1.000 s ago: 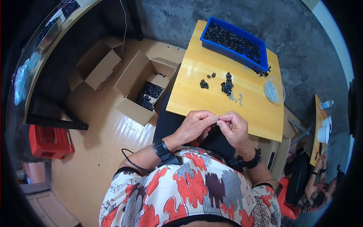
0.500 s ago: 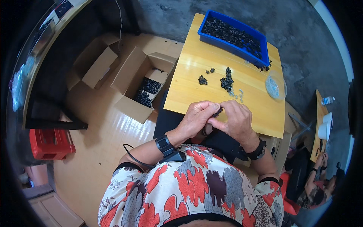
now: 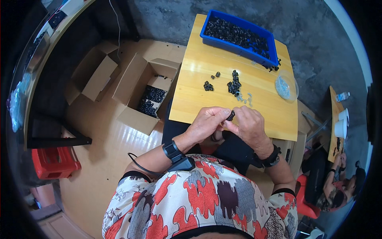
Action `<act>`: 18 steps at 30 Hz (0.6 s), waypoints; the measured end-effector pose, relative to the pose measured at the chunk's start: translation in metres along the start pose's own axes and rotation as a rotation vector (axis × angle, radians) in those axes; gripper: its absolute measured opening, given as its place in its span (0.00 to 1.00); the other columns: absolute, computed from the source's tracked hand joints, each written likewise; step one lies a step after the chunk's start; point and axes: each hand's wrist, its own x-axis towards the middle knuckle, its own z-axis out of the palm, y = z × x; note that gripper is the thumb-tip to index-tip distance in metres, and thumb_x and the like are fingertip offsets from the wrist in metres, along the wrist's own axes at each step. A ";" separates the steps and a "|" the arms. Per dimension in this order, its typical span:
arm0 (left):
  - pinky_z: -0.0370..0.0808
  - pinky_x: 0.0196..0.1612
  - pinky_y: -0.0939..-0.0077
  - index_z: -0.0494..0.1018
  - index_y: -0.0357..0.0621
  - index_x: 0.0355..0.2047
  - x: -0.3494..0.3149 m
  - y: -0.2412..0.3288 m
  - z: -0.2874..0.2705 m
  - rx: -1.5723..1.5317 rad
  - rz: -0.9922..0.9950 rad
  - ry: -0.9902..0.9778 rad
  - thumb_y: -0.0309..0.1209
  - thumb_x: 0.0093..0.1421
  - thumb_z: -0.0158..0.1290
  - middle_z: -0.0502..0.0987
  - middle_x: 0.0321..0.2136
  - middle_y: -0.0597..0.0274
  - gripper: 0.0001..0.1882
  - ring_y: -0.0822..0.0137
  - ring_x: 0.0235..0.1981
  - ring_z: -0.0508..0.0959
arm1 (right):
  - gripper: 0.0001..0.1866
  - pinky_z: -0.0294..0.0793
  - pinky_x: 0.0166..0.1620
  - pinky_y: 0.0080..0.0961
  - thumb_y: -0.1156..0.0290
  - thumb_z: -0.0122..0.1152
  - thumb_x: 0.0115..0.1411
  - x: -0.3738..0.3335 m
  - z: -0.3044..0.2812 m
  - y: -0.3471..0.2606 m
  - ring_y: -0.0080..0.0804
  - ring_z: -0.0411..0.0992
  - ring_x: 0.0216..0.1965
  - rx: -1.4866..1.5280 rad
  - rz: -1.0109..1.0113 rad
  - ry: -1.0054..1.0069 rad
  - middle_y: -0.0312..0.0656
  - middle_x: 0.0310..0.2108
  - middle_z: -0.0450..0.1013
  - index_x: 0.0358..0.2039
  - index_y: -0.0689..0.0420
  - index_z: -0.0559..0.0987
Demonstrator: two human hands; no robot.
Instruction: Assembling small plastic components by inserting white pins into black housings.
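Note:
At the near edge of the yellow wooden table [image 3: 187,95], both hands meet around a small black plastic part [image 3: 230,116]. My left hand [image 3: 209,121] pinches it between thumb and fingers. My right hand [image 3: 248,124] is closed against its other side, its fingertips partly hidden. Just beyond my hands lie a pile of black parts [image 3: 234,84] and several small clear pieces [image 3: 243,98]. A smaller cluster of black parts [image 3: 208,86] sits to the left, with a couple of loose ones [image 3: 217,74] above it.
A blue tray [image 3: 238,51] heaped with black parts stands at the table's far end. Near the right edge is a round clear tub [image 3: 293,88] of small clear pieces. An open cardboard box [image 3: 137,119] holding black parts is on the floor left. Another person [image 3: 332,187] sits far right.
The view has shifted slightly, so the table and tray appear further left. My hands stay together, and the black part now shows more between them.

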 end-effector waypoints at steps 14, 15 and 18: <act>0.73 0.29 0.86 0.78 0.40 0.33 -0.013 0.007 0.009 -0.042 -0.129 -0.070 0.38 0.63 0.50 0.78 0.26 0.65 0.13 0.79 0.25 0.75 | 0.18 0.68 0.25 0.29 0.59 0.66 0.43 -0.013 0.000 0.005 0.34 0.68 0.21 0.097 -0.041 0.105 0.38 0.19 0.63 0.27 0.57 0.70; 0.73 0.29 0.86 0.78 0.40 0.34 -0.014 0.008 0.011 0.019 -0.126 -0.067 0.38 0.63 0.50 0.78 0.26 0.65 0.14 0.79 0.25 0.75 | 0.18 0.68 0.25 0.29 0.59 0.66 0.43 -0.014 -0.001 0.005 0.34 0.68 0.21 0.099 -0.039 0.106 0.38 0.19 0.63 0.27 0.57 0.70; 0.73 0.30 0.85 0.78 0.39 0.35 -0.019 0.013 0.015 0.128 -0.075 -0.097 0.38 0.64 0.49 0.78 0.26 0.65 0.15 0.78 0.25 0.75 | 0.18 0.67 0.25 0.29 0.60 0.66 0.42 -0.015 -0.003 0.004 0.34 0.68 0.22 0.102 -0.053 0.095 0.38 0.19 0.62 0.27 0.57 0.69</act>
